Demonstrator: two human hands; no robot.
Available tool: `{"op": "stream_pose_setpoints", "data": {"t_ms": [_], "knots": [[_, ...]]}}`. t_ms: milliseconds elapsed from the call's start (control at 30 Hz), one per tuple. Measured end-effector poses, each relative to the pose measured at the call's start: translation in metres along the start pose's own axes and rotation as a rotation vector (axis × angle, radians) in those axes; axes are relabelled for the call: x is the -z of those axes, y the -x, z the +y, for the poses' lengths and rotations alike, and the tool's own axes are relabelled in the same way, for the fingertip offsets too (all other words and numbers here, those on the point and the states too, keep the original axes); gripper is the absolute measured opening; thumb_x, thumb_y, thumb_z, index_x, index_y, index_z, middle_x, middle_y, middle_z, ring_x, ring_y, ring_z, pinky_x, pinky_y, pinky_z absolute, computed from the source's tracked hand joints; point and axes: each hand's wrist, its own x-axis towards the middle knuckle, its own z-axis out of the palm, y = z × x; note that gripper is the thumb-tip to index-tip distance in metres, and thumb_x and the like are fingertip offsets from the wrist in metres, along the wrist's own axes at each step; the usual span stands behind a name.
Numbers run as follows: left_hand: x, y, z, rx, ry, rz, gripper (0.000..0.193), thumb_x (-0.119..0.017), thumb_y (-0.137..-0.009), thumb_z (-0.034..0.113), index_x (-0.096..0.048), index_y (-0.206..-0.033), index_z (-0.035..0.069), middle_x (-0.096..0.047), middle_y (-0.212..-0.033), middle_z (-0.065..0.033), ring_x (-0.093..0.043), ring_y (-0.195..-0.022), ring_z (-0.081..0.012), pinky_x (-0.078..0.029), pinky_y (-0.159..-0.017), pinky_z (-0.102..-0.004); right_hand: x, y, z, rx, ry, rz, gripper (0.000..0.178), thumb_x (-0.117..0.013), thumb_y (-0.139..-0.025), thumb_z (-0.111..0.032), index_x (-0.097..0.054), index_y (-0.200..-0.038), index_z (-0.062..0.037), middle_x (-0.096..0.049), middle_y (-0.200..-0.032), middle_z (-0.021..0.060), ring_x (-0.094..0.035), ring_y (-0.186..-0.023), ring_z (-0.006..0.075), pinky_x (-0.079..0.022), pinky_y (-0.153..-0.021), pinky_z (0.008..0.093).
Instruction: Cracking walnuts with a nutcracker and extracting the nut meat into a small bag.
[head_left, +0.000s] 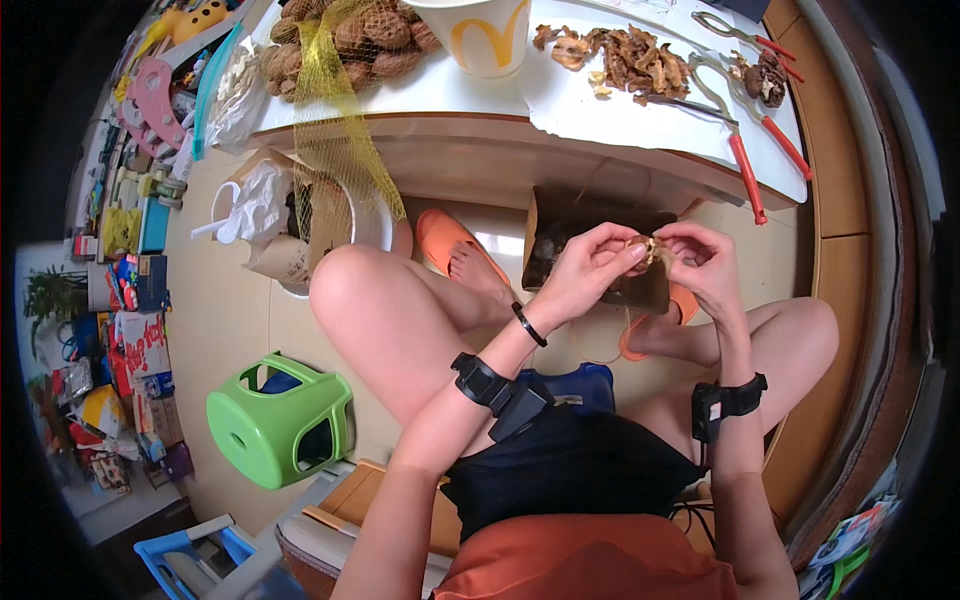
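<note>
Over the cardboard box on the floor, a piece of walnut (647,245) is pinched between my two hands. My left hand (592,268) grips it with thumb and fingers. From the other side, the fingertips of my right hand (707,262) close on the same piece, partly covering it. Beneath them, the open cardboard box (655,295) has dark bits inside that are hard to make out. Loose brown walnut pieces (640,62) lie on white paper on the table ahead. To their right are red-handled pliers (747,180), lying spread, and a dark broken walnut (768,82).
Whole walnuts (395,62) fill a yellow mesh bag (345,150) that hangs over the table edge (440,122). Beside it stands a white paper cup (480,45). More red-handled pliers (740,30) lie at the far right. A lined bin (275,255) and green stool (270,420) are at left.
</note>
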Motion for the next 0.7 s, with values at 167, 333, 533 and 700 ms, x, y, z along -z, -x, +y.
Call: {"op": "stream_pose_setpoints", "data": {"t_ms": [167,333,533,700], "knots": [[0.000,-0.001,-0.003,0.021,-0.027,-0.015,0.025,-0.054,-0.084,0.016,-0.048,-0.101,-0.002,-0.055,-0.092,-0.0049,-0.055,-0.081,-0.0073,-0.045,-0.072,-0.0200,0.001,0.001,-0.002,-0.020,-0.066,-0.055,0.026,-0.056,-0.064,0.008,-0.058,-0.089,0.0042,-0.053,-0.077,0.0022,-0.051,-0.066,0.0047,-0.043,-0.062,0.0155],[-0.001,0.002,0.000,0.004,-0.073,-0.037,0.024,-0.054,-0.084,0.014,-0.048,-0.101,-0.001,-0.055,-0.091,-0.0036,-0.053,-0.079,-0.0052,-0.044,-0.071,-0.0181,0.004,0.003,-0.010,-0.120,-0.110,-0.104,0.025,-0.059,-0.066,0.006,-0.057,-0.091,0.0056,-0.052,-0.080,0.0037,-0.052,-0.068,0.0056,-0.045,-0.062,0.0162],[-0.006,0.003,-0.003,-0.067,-0.106,0.028,0.024,-0.055,-0.083,0.011,-0.047,-0.101,-0.001,-0.053,-0.090,-0.0033,-0.051,-0.082,-0.0046,-0.042,-0.071,-0.0173,0.003,0.004,-0.017,-0.025,0.040,-0.072,0.023,-0.059,-0.069,0.007,-0.059,-0.092,0.0037,-0.051,-0.080,0.0029,-0.053,-0.069,0.0060,-0.045,-0.063,0.0159],[-0.007,0.002,-0.005,-0.100,-0.110,0.041,0.023,-0.056,-0.082,0.009,-0.046,-0.100,-0.001,-0.053,-0.089,-0.0039,-0.052,-0.082,-0.0056,-0.043,-0.073,-0.0179,0.003,0.006,-0.013,0.014,0.065,-0.066,0.024,-0.057,-0.071,0.007,-0.060,-0.095,0.0026,-0.049,-0.082,0.0034,-0.052,-0.072,0.0068,-0.044,-0.064,0.0157]]}}
